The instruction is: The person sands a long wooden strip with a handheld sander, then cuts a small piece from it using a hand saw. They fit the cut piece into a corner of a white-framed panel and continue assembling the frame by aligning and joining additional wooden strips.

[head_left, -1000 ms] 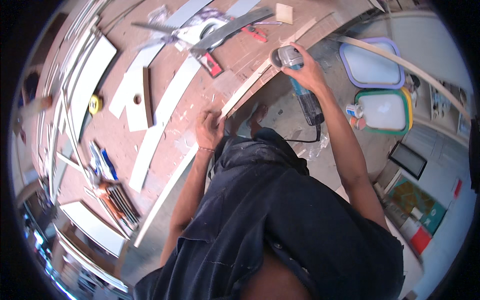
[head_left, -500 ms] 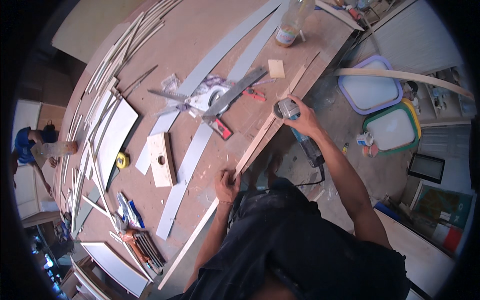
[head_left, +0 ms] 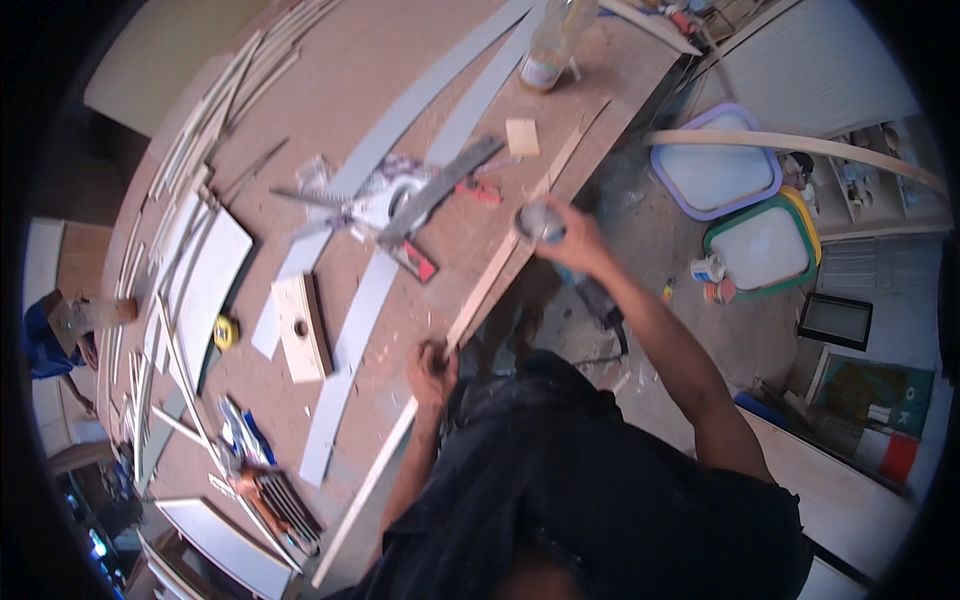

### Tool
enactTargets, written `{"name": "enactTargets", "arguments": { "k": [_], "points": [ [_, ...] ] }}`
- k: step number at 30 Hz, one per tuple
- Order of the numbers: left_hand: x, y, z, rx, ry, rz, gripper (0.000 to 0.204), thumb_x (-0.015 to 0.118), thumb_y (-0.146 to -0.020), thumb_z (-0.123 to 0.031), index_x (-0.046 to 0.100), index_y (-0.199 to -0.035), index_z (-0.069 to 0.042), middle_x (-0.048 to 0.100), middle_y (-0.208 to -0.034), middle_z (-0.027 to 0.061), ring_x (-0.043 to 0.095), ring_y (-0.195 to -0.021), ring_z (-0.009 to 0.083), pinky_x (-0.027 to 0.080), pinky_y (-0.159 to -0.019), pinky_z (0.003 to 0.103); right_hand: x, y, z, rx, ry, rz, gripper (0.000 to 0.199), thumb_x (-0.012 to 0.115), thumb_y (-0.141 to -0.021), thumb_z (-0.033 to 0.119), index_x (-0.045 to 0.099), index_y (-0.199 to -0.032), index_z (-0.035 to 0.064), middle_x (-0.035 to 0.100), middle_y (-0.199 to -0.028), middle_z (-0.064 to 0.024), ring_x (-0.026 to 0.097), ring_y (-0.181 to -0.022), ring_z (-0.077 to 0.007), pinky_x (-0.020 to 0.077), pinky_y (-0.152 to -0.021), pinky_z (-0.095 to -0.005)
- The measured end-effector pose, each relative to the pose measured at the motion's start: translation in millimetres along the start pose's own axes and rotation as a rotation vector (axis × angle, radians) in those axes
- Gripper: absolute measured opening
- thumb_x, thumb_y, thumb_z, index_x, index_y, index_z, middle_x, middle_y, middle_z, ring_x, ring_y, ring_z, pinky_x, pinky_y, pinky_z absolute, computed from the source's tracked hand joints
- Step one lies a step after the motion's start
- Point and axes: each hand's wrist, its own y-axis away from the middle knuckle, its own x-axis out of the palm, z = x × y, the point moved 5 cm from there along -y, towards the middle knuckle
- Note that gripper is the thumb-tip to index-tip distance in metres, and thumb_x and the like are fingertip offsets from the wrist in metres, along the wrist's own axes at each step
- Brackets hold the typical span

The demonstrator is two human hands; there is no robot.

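My left hand (head_left: pixel 435 368) presses on a long thin wooden strip (head_left: pixel 490 285) that runs along the near edge of the brown workbench (head_left: pixel 380 60). My right hand (head_left: pixel 575 238) grips a power tool (head_left: pixel 548 226) with a round grey head, held against the strip farther along the bench edge. The tool's dark body hangs below my wrist toward the floor. A metal square (head_left: pixel 440 187) with a red base lies on the bench just beyond the strip.
Grey laminate strips (head_left: pixel 345 370), a small wooden box (head_left: pixel 300 326), a yellow tape measure (head_left: pixel 226 331) and a plastic bottle (head_left: pixel 552 45) lie on the bench. Stacked slats (head_left: pixel 170 260) line its left side. Two tubs (head_left: pixel 765 245) and a curved board (head_left: pixel 800 150) sit on the floor at right.
The view has tilted so more of the bench shows. My right hand with the tool has shifted along the strip's edge; my left hand stays pressed on the strip.
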Motion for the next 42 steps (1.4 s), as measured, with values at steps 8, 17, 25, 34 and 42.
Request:
{"name": "enactTargets", "arguments": {
  "k": [8, 17, 25, 34, 42],
  "points": [
    [0, 0, 2, 0.019, 0.003, -0.031, 0.021, 0.079, -0.076, -0.014, 0.07, -0.093, -0.006, 0.063, -0.091, 0.0129, 0.062, -0.084, 0.0336, 0.05, -0.074, 0.041, 33, 36, 57, 0.013, -0.08, 0.246, 0.084, 0.083, -0.072, 0.026, 0.044, -0.146, 0.0164, 0.059, -0.135, -0.0203, 0.057, -0.125, -0.0395, 0.0485, -0.102, -0.0437],
    [-2, -2, -5, 0.054, -0.04, -0.006, 0.022, 0.078, -0.077, -0.017, 0.071, -0.095, -0.006, 0.065, -0.095, 0.0125, 0.063, -0.085, 0.0335, 0.05, -0.076, 0.042, -6, -11, 3, 0.03, 0.053, 0.049, 0.082, 0.084, -0.069, 0.032, 0.049, -0.142, 0.0185, 0.065, -0.126, -0.0198, 0.063, -0.116, -0.039, 0.0508, -0.097, -0.0432],
    [-5, 0, -4, 0.118, -0.057, -0.044, 0.02, 0.079, -0.077, -0.014, 0.072, -0.093, -0.005, 0.063, -0.089, 0.0138, 0.064, -0.075, 0.0326, 0.051, -0.068, 0.041, 28, 23, 42, -0.039, 0.015, 0.251, 0.082, 0.083, -0.072, 0.031, 0.047, -0.144, 0.0194, 0.058, -0.137, -0.0215, 0.057, -0.126, -0.0379, 0.0476, -0.103, -0.042],
    [-4, -7, -11, 0.133, -0.033, -0.06, 0.02, 0.079, -0.077, -0.015, 0.072, -0.093, -0.005, 0.063, -0.087, 0.0137, 0.065, -0.078, 0.0336, 0.051, -0.068, 0.042, -31, -46, -29, 0.045, 0.08, -0.047, 0.083, 0.085, -0.071, 0.034, 0.049, -0.144, 0.0168, 0.06, -0.134, -0.0197, 0.058, -0.124, -0.0342, 0.0459, -0.103, -0.0405],
    [-8, 7, 2, 0.068, -0.059, -0.058, 0.029, 0.078, -0.074, -0.023, 0.07, -0.098, -0.007, 0.065, -0.104, 0.015, 0.063, -0.1, 0.0354, 0.051, -0.089, 0.046, 35, 34, 57, -0.202, -0.116, 0.263, 0.08, 0.084, -0.074, 0.014, 0.046, -0.145, 0.0103, 0.058, -0.137, -0.0168, 0.055, -0.128, -0.0303, 0.0424, -0.107, -0.0398]
  ]
}}
